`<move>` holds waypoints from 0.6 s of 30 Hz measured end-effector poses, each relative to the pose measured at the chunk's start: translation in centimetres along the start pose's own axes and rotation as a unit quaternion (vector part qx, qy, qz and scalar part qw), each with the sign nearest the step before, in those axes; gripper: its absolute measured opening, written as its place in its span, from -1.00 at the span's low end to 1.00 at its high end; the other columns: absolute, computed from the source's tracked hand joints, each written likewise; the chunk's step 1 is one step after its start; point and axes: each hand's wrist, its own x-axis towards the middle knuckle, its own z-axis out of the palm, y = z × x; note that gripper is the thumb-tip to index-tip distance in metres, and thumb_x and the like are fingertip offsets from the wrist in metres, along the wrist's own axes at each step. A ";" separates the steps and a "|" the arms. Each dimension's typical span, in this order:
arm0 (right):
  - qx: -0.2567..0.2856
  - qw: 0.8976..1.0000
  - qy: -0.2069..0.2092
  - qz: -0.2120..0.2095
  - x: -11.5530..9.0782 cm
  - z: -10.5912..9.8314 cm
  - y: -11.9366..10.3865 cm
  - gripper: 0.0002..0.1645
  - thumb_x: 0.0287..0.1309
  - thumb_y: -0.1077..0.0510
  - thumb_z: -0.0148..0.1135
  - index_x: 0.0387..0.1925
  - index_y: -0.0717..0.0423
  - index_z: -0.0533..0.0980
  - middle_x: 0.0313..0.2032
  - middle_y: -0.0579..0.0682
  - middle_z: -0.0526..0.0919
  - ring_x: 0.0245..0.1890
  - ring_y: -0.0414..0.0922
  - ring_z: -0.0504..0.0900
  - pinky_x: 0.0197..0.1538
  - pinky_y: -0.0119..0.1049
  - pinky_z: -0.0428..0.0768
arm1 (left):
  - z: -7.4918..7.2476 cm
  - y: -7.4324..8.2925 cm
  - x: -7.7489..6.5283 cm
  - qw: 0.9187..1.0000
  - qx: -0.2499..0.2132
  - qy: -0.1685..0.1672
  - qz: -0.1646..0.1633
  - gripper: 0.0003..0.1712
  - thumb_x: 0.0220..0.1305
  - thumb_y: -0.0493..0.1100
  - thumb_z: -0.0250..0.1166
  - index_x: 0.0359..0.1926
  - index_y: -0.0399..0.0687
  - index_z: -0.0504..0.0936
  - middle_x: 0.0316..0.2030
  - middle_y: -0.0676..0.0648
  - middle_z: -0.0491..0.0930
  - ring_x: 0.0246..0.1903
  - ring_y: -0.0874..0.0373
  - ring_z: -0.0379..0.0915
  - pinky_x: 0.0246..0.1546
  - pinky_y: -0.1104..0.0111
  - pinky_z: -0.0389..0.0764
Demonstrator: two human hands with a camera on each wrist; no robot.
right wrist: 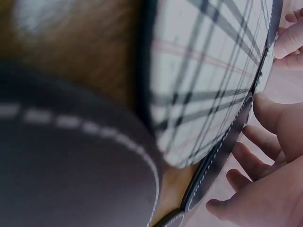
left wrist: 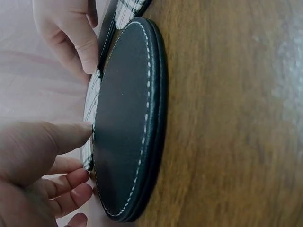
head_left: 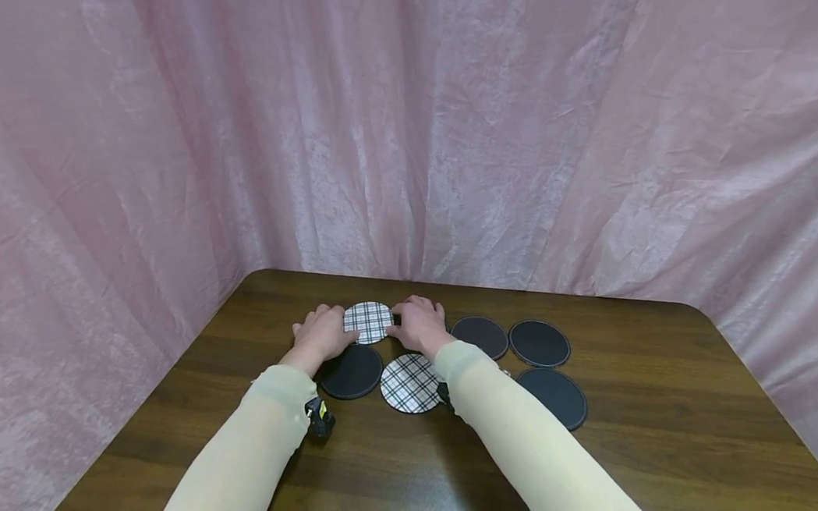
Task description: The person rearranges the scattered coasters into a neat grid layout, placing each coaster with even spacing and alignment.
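A round plaid coaster (head_left: pixel 368 323) lies at the back of the row between my two hands. My left hand (head_left: pixel 320 336) holds its left edge, thumb at the near side and fingers curled by the rim. On the opposite edge, my right hand (head_left: pixel 419 327) holds the coaster between thumb and fingers. Just in front of the left hand is a black coaster (left wrist: pixel 125 118) with white edge stitching. A second plaid coaster (head_left: pixel 408 384) lies nearer, partly covered by the right forearm. Under the right hand, another dark coaster (right wrist: pixel 218 161) is mostly hidden in the head view.
Further right lie more dark round coasters: a brownish one (head_left: pixel 479 335), a black one (head_left: pixel 539 343) behind, and another (head_left: pixel 554 397) in front, partly behind the right sleeve. All rest on a brown wooden table (head_left: pixel 672 419). Pink curtains (head_left: pixel 401 131) hang behind its back edge.
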 end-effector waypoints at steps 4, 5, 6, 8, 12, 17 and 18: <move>0.008 1.000 0.017 -0.004 -0.7 -0.7 0.6 -0.40 0.58 -0.12 0.35 0.48 0.00 0.59 0.50 0.08 0.53 0.61 0.14 0.30 0.61 0.31 0.10 | -0.1 0.1 0.1 1.000 -0.003 -0.004 0.006 -0.33 0.57 0.05 0.40 0.44 -0.33 0.55 0.34 -0.43 0.50 0.36 -0.39 0.40 0.29 -0.37 0.33; 0.008 1.000 0.021 -0.006 -0.9 -0.8 0.8 -0.40 0.59 -0.14 0.34 0.48 0.01 0.59 0.50 0.08 0.53 0.61 0.14 0.30 0.62 0.31 0.10 | -0.2 0.1 0.2 1.000 -0.004 -0.005 0.006 -0.32 0.57 0.05 0.40 0.45 -0.33 0.54 0.35 -0.44 0.49 0.37 -0.40 0.39 0.30 -0.38 0.32; 0.007 1.000 0.025 -0.010 -1.1 -1.0 1.0 -0.40 0.60 -0.14 0.33 0.48 0.01 0.59 0.50 0.08 0.53 0.61 0.14 0.30 0.62 0.31 0.10 | -0.2 0.0 0.2 1.000 -0.004 -0.006 0.007 -0.32 0.57 0.05 0.40 0.45 -0.33 0.53 0.36 -0.44 0.48 0.38 -0.41 0.38 0.30 -0.38 0.31; 0.001 0.999 0.034 -0.018 -1.5 -1.4 1.5 -0.39 0.61 -0.15 0.30 0.48 0.03 0.59 0.50 0.09 0.53 0.60 0.13 0.31 0.62 0.29 0.11 | -0.3 -0.1 0.4 1.000 -0.002 -0.007 0.008 -0.31 0.58 0.05 0.39 0.46 -0.34 0.53 0.37 -0.45 0.47 0.39 -0.41 0.37 0.30 -0.40 0.30; -0.013 0.998 0.051 -0.040 -2.7 -1.9 2.8 -0.38 0.61 -0.16 0.29 0.47 0.06 0.58 0.47 0.10 0.55 0.59 0.13 0.33 0.62 0.28 0.12 | -0.5 -0.9 0.3 1.000 -0.001 -0.007 0.007 -0.30 0.58 0.04 0.38 0.46 -0.37 0.52 0.37 -0.47 0.47 0.37 -0.43 0.37 0.30 -0.40 0.30; -0.026 0.996 0.064 -0.052 -4.4 -2.4 4.6 -0.32 0.59 -0.19 0.31 0.49 0.12 0.55 0.48 0.13 0.54 0.63 0.16 0.27 0.62 0.33 0.09 | -0.5 -1.6 0.2 1.000 -0.010 -0.005 0.012 -0.28 0.59 0.04 0.35 0.50 -0.37 0.47 0.40 -0.50 0.43 0.40 -0.45 0.33 0.31 -0.42 0.27; -0.029 0.996 0.064 -0.051 -4.8 -2.5 4.8 -0.30 0.59 -0.20 0.31 0.50 0.12 0.54 0.49 0.13 0.52 0.64 0.16 0.25 0.62 0.34 0.07 | -0.5 -1.7 0.2 1.000 -0.009 -0.002 0.015 -0.28 0.60 0.05 0.34 0.51 -0.36 0.47 0.41 -0.49 0.42 0.41 -0.45 0.33 0.31 -0.42 0.27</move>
